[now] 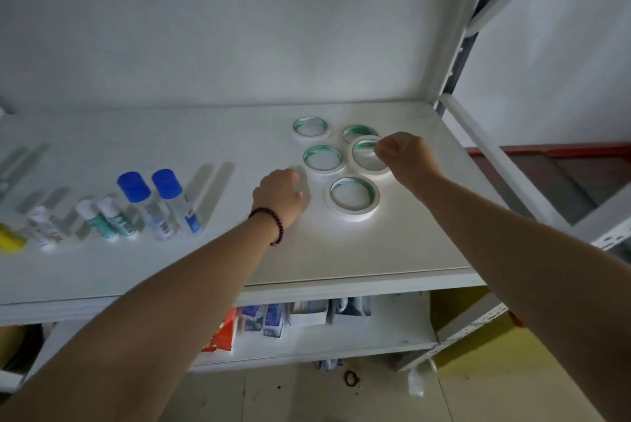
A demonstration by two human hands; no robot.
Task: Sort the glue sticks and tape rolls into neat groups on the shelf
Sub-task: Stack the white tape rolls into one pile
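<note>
The shelf [341,251] carried two emerging groups. Five tape rolls [353,198] lay flat toward its right end, clustered near one another — four resting directly on the board, the fifth [367,155] pinched at its right rim by the right hand [406,157], fingers curled round the edge. That roll overlapped the roll behind it [358,133], evidently being set into the cluster to close the group. The left hand [280,196] hovered just left of the rolls with fingers loosely curled, holding nothing visible (its fingertips were turned away, so contact with the board could not be confirmed). A beaded bracelet [266,225] sat on that wrist. Toward the left stood the glue sticks [112,216] and two blue-capped bottles [160,203] in pairs — well apart from the tape, consistent with sorting by kind.
</note>
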